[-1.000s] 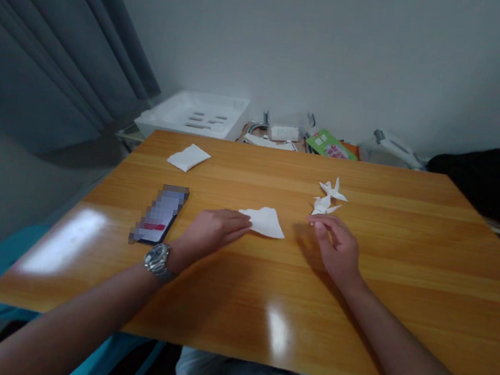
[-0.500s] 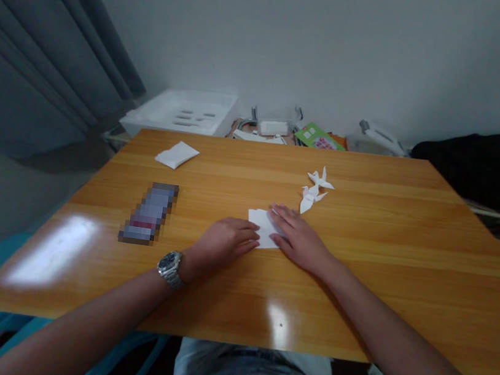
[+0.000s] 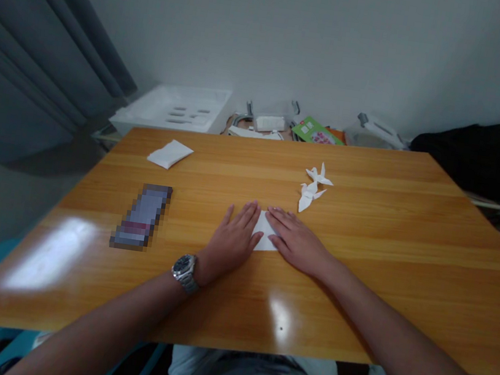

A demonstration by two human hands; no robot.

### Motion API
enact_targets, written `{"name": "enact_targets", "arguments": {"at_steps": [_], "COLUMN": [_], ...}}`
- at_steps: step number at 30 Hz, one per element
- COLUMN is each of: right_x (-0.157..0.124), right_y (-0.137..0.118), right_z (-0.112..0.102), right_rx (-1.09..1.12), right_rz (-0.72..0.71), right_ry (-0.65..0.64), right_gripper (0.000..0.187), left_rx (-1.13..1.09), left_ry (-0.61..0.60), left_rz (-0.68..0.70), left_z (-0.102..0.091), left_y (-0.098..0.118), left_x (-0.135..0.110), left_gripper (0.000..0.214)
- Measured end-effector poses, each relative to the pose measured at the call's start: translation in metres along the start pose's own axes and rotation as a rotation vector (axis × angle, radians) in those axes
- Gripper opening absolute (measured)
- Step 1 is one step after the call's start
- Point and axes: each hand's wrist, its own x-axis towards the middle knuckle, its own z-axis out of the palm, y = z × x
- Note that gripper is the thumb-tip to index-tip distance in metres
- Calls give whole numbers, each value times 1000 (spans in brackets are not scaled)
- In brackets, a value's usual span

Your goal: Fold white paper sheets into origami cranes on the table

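Note:
A folded white paper [image 3: 264, 238] lies in the middle of the wooden table [image 3: 408, 253]. My left hand [image 3: 230, 244], with a wristwatch on its wrist, lies flat on the paper's left part, fingers stretched out. Flat on the paper's right part rests my right hand [image 3: 295, 242], fingers extended too. Most of the paper is hidden under both hands. Two small white paper cranes [image 3: 314, 187] stand just beyond my right hand.
A phone [image 3: 141, 217] lies left of my left hand. A folded white tissue [image 3: 170, 153] sits at the far left of the table. Behind the table are a white tray [image 3: 174, 112], cables and a green packet [image 3: 314, 131]. Dark fabric [image 3: 482, 158] lies at right.
My right hand came from the cranes onto the paper. My left hand went from a loose curl at the paper's edge to lying flat on it.

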Motion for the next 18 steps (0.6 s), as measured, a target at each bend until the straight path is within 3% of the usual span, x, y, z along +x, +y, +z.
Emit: {"name": "enact_targets", "arguments": {"at_steps": [8, 18], "right_x": [4, -2], "right_y": [-12, -7], "right_z": [-5, 2], "right_rx": [-49, -121], "right_rz": [31, 37], "right_ry": [7, -33], "right_gripper": [63, 66], "left_rx": [13, -12], "left_ry": [3, 12], "left_rz": [17, 17], "left_z": [1, 3], "left_y": [0, -1], "left_x": [0, 0], "left_gripper": [60, 62]}}
